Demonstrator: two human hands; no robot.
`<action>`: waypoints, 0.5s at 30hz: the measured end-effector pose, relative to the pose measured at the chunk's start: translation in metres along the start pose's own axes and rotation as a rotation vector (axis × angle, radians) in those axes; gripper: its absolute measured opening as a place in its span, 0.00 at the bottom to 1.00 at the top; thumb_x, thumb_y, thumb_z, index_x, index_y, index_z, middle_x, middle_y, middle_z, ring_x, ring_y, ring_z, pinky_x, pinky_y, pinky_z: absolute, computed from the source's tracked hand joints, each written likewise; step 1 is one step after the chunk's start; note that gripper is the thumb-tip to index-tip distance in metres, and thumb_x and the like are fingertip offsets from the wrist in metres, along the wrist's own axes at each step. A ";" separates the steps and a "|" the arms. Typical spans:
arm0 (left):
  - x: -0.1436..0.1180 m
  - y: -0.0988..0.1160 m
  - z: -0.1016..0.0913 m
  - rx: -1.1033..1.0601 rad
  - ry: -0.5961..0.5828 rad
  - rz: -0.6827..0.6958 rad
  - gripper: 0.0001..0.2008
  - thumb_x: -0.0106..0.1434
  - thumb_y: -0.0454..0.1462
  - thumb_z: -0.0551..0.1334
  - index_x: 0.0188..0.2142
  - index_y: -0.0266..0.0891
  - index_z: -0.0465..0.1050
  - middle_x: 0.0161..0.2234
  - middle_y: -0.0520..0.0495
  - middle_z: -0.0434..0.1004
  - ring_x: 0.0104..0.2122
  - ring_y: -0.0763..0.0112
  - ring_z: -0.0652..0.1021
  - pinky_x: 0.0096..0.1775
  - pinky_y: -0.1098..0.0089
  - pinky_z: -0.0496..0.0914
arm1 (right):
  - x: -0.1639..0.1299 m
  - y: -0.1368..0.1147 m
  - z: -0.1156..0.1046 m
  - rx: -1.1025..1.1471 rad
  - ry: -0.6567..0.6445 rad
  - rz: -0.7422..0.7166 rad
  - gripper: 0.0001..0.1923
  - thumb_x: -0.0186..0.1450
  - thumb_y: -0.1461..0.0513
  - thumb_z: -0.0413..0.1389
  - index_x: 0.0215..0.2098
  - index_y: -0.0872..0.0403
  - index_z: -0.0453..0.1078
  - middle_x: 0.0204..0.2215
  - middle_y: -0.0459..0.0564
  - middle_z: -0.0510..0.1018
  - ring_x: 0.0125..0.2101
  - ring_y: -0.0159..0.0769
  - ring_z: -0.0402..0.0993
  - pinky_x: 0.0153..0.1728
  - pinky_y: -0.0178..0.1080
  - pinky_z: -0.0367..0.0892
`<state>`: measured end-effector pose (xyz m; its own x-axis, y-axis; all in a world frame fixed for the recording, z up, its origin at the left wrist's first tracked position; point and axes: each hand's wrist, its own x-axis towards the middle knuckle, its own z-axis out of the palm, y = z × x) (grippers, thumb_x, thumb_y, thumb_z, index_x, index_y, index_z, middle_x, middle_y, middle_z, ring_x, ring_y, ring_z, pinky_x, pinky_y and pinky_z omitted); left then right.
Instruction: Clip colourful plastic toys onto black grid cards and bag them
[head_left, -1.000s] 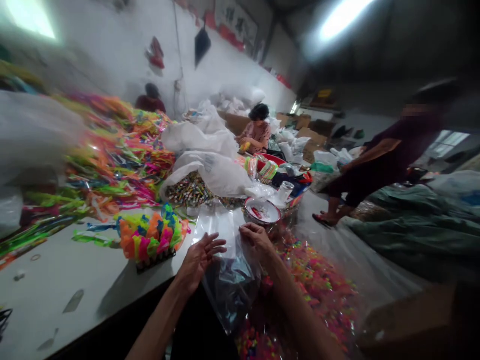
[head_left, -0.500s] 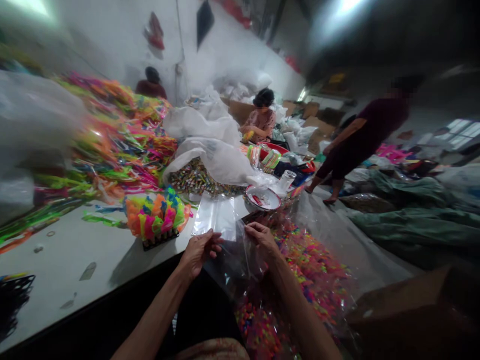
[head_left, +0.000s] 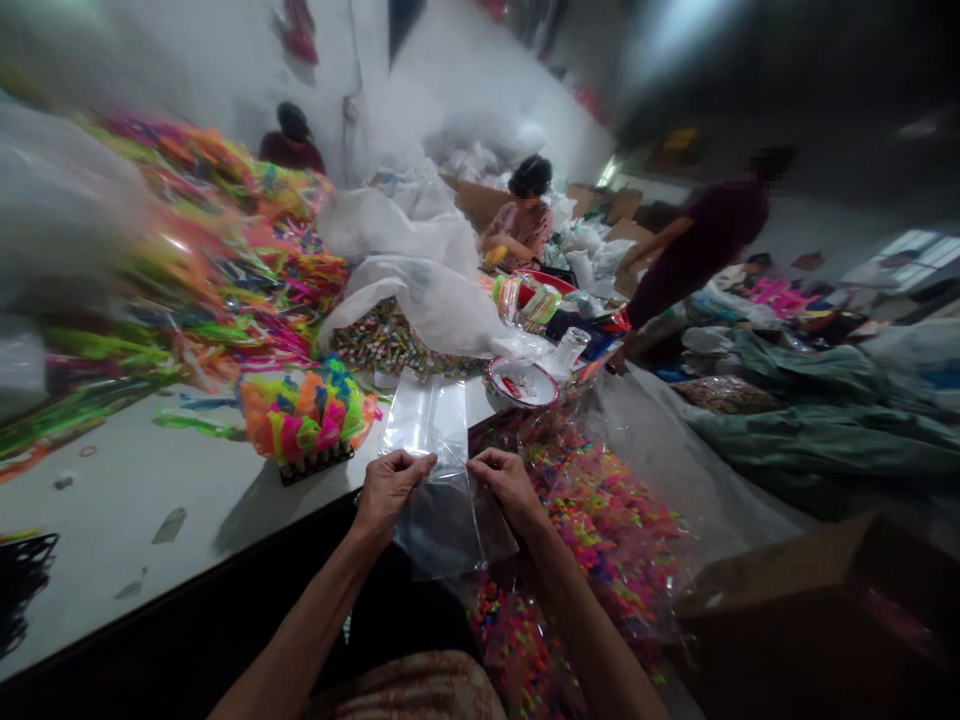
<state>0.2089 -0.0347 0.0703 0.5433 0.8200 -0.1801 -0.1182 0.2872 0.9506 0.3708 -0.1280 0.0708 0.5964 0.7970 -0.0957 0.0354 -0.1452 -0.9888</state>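
A clear plastic bag (head_left: 450,525) hangs over my lap, pinched at its upper edge by both hands. My left hand (head_left: 388,490) is closed on the left part of that edge, thumb against fingers. On the right, my right hand (head_left: 506,485) pinches the other corner. Just beyond them, more flat clear bags (head_left: 424,405) lie at the table edge. Left of the bags, a black rack (head_left: 319,467) holds a cluster of bright soft plastic pieces (head_left: 307,410) in orange, yellow, pink, green and blue.
A white bowl (head_left: 523,383) with a dark red rim stands beyond my right hand. Below it lie clear bags of colourful small pieces (head_left: 600,520). A cardboard box (head_left: 780,600) is at lower right. Colourful strips pile up at left. Several people are farther back.
My left fingers have closed on the clear bag, and my hands have come closer together. The bag now spreads between them. The standing person at right has shifted left.
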 end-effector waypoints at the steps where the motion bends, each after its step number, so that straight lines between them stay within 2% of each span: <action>1: 0.000 -0.001 -0.001 -0.017 -0.012 -0.011 0.22 0.45 0.52 0.70 0.19 0.35 0.67 0.15 0.57 0.64 0.17 0.81 0.63 0.23 0.76 0.58 | -0.001 -0.002 0.000 0.061 -0.003 0.021 0.12 0.48 0.56 0.65 0.19 0.56 0.71 0.14 0.41 0.66 0.16 0.24 0.56 0.18 0.30 0.50; 4: -0.006 -0.010 -0.008 -0.067 -0.096 -0.067 0.28 0.49 0.59 0.63 0.30 0.35 0.74 0.26 0.49 0.75 0.26 0.73 0.73 0.33 0.72 0.67 | -0.002 -0.007 -0.004 0.326 0.015 0.071 0.13 0.46 0.55 0.66 0.20 0.55 0.70 0.15 0.40 0.66 0.15 0.24 0.56 0.17 0.30 0.50; 6: -0.018 -0.024 -0.015 -0.074 -0.140 -0.148 0.33 0.51 0.62 0.59 0.38 0.34 0.75 0.34 0.42 0.78 0.31 0.67 0.77 0.38 0.66 0.70 | -0.002 -0.012 -0.010 0.439 0.032 0.086 0.14 0.45 0.55 0.66 0.23 0.54 0.70 0.17 0.42 0.69 0.16 0.26 0.60 0.17 0.30 0.54; 9: -0.037 -0.050 -0.022 -0.035 -0.124 -0.303 0.34 0.45 0.60 0.65 0.38 0.31 0.75 0.35 0.35 0.78 0.30 0.61 0.78 0.35 0.62 0.71 | -0.004 -0.018 -0.020 0.519 0.065 0.092 0.14 0.49 0.53 0.64 0.26 0.54 0.71 0.20 0.45 0.73 0.21 0.32 0.68 0.21 0.32 0.62; 11: -0.043 -0.065 -0.024 -0.077 -0.136 -0.348 0.36 0.35 0.57 0.71 0.40 0.36 0.74 0.40 0.36 0.78 0.38 0.53 0.78 0.35 0.60 0.73 | -0.004 -0.020 -0.024 0.578 0.085 0.083 0.13 0.50 0.54 0.63 0.27 0.55 0.71 0.21 0.46 0.74 0.23 0.33 0.69 0.23 0.33 0.64; 12: -0.042 -0.071 -0.023 -0.192 -0.144 -0.408 0.39 0.28 0.53 0.74 0.40 0.39 0.74 0.41 0.39 0.78 0.40 0.49 0.78 0.36 0.58 0.73 | -0.002 -0.020 -0.026 0.608 0.088 0.074 0.12 0.50 0.55 0.63 0.26 0.55 0.71 0.21 0.45 0.74 0.23 0.33 0.69 0.24 0.33 0.65; 13: -0.039 -0.077 -0.022 -0.263 -0.176 -0.452 0.40 0.24 0.49 0.76 0.41 0.41 0.74 0.42 0.41 0.78 0.41 0.47 0.77 0.37 0.57 0.74 | 0.000 -0.019 -0.028 0.632 0.090 0.064 0.11 0.50 0.56 0.63 0.25 0.55 0.70 0.21 0.45 0.73 0.23 0.32 0.69 0.25 0.33 0.65; 15: -0.027 -0.084 -0.019 -0.248 -0.268 -0.531 0.36 0.31 0.46 0.76 0.43 0.43 0.74 0.42 0.43 0.79 0.45 0.46 0.76 0.40 0.56 0.74 | 0.005 -0.015 -0.034 0.661 0.108 0.038 0.10 0.51 0.57 0.62 0.24 0.55 0.70 0.20 0.44 0.73 0.23 0.32 0.68 0.25 0.33 0.65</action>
<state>0.1884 -0.0716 -0.0099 0.7659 0.3918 -0.5098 0.0524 0.7522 0.6568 0.4009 -0.1416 0.0892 0.6655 0.7303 -0.1542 -0.4654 0.2445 -0.8506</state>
